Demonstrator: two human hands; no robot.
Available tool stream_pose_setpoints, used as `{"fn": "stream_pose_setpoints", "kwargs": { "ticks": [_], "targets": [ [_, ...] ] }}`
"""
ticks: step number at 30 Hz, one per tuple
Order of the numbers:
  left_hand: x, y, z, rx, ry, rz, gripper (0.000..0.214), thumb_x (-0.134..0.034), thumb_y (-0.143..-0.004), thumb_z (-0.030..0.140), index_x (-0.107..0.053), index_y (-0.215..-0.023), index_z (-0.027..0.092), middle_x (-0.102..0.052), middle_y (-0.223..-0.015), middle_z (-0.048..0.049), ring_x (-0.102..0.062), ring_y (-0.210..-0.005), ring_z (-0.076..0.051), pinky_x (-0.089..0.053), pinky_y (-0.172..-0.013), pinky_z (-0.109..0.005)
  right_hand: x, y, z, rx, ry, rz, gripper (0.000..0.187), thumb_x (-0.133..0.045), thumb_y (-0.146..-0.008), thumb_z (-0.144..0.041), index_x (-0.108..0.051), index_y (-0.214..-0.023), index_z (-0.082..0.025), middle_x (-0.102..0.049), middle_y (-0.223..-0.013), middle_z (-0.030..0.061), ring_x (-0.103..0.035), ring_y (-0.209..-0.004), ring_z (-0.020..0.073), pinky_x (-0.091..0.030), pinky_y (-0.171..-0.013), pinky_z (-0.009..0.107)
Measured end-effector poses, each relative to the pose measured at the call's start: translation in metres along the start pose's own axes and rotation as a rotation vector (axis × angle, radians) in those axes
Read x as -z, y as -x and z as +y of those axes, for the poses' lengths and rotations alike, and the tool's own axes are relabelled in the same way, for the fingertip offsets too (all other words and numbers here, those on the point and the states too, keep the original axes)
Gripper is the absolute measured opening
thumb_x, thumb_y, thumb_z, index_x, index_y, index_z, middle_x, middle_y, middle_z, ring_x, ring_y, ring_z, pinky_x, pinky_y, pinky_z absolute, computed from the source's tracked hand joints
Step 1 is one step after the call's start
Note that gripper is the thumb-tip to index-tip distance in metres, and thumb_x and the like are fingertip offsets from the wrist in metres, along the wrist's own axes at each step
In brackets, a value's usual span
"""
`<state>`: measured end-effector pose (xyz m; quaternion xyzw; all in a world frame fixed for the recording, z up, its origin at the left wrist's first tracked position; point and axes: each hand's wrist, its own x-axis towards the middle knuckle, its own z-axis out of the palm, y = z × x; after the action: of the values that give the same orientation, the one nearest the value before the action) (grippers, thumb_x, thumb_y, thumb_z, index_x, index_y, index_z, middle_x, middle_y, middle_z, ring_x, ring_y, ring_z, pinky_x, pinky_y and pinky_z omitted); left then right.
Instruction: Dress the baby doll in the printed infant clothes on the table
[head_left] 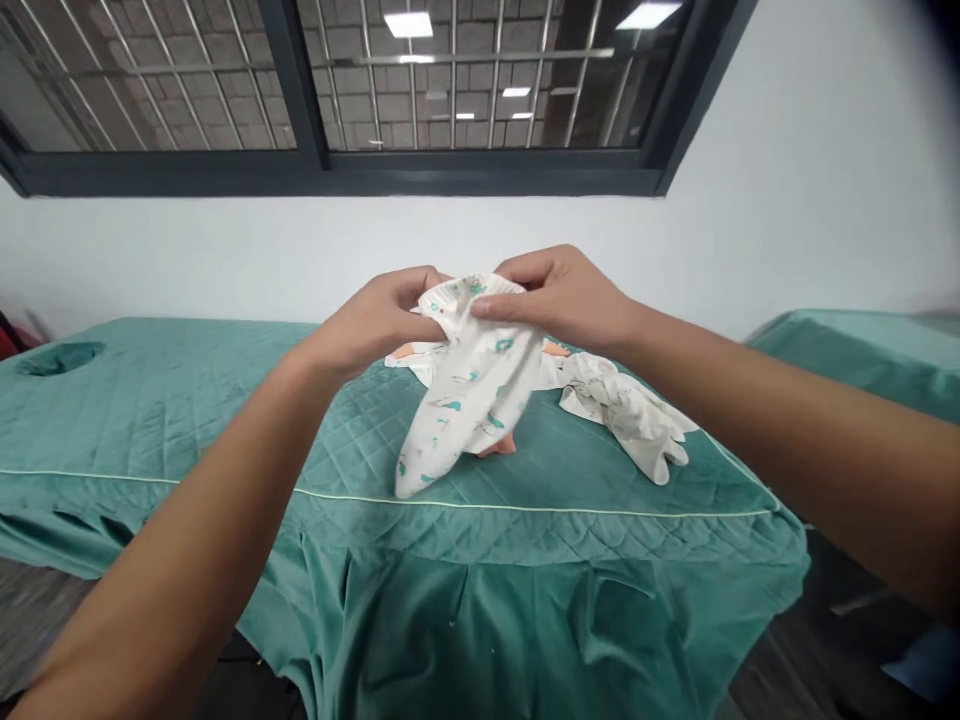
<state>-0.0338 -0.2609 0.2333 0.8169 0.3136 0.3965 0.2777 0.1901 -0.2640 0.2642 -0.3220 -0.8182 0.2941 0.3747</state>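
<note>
Small white baby pants (469, 385) with a teal print hang from both hands above the bed, their ribbed waistband at the top. My left hand (390, 315) grips the left side of the band, thumb in front. On the other side, my right hand (566, 295) pinches the band between thumb and fingers. Behind the pants lies what looks like a baby doll (502, 446) in a white top; only bits of its limbs and clothing show, and the rest is hidden. A crumpled white garment (626, 410) rests to the right, beneath my right forearm.
A green quilted cover with pale piping lies over the bed (187, 400), which has a round hole (60, 358) at its left end. Another green-covered surface (862, 350) stands at the right. A barred window (480, 175) is set in the white wall behind.
</note>
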Motion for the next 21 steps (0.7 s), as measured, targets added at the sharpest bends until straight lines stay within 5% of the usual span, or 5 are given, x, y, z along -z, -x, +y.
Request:
{"fn": "stream_pose_setpoints", "kwargs": {
  "ticks": [4, 8, 11, 17, 21],
  "targets": [
    [0.008, 0.001, -0.020, 0.149, -0.216, -0.046, 0.029, -0.070, -0.076, 0.045, -0.059, -0.073, 0.018, -0.059, -0.075, -0.0017, -0.057, -0.076, -0.017, -0.042, -0.067, -0.029, 0.021, 0.008, 0.020, -0.069, 0.024, 0.028, 0.031, -0.078, -0.076, -0.051, -0.071, -0.070, -0.021, -0.064, -0.069, 0.0009, -0.059, -0.067, 0.0152, -0.042, -0.056, 0.029],
    [0.010, -0.008, -0.055, 0.325, -0.514, 0.236, 0.035, -0.065, -0.080, 0.050, -0.055, -0.069, 0.019, -0.053, -0.067, -0.0011, -0.051, -0.070, -0.017, -0.037, -0.063, -0.029, 0.024, 0.005, 0.050, -0.231, 0.228, -0.063, 0.031, -0.072, -0.080, -0.054, -0.073, -0.079, -0.023, -0.071, -0.083, 0.0041, -0.064, -0.078, 0.0204, -0.047, -0.066, 0.033],
    [0.004, -0.017, -0.093, 0.470, -0.675, 0.423, 0.028, -0.063, -0.082, 0.048, -0.058, -0.080, 0.021, -0.059, -0.075, -0.0042, -0.057, -0.078, -0.023, -0.042, -0.070, -0.033, -0.006, -0.008, 0.082, -0.342, 0.489, -0.040, 0.030, -0.068, -0.083, -0.051, -0.069, -0.076, -0.021, -0.069, -0.078, 0.0042, -0.064, -0.074, 0.0221, -0.047, -0.067, 0.035],
    [-0.049, 0.001, -0.173, 0.565, -0.656, 0.404, 0.038, -0.059, -0.083, 0.021, -0.052, -0.120, 0.019, -0.056, -0.127, -0.0157, -0.056, -0.119, -0.031, -0.047, -0.096, -0.043, -0.090, -0.045, 0.155, -0.299, 0.207, 0.034, 0.029, -0.061, -0.085, -0.041, -0.064, -0.109, -0.024, -0.069, -0.121, 0.0088, -0.068, -0.106, 0.0272, -0.054, -0.088, 0.037],
    [-0.097, 0.018, -0.191, 0.354, -0.388, 0.381, 0.033, -0.054, -0.085, 0.017, -0.054, -0.119, 0.017, -0.057, -0.128, -0.0135, -0.052, -0.126, -0.027, -0.043, -0.108, -0.042, -0.089, -0.059, 0.212, -0.139, 0.445, 0.093, 0.046, -0.053, -0.086, -0.036, -0.057, -0.130, -0.022, -0.059, -0.140, 0.0103, -0.052, -0.132, 0.0283, -0.040, -0.112, 0.040]
  ]
}}
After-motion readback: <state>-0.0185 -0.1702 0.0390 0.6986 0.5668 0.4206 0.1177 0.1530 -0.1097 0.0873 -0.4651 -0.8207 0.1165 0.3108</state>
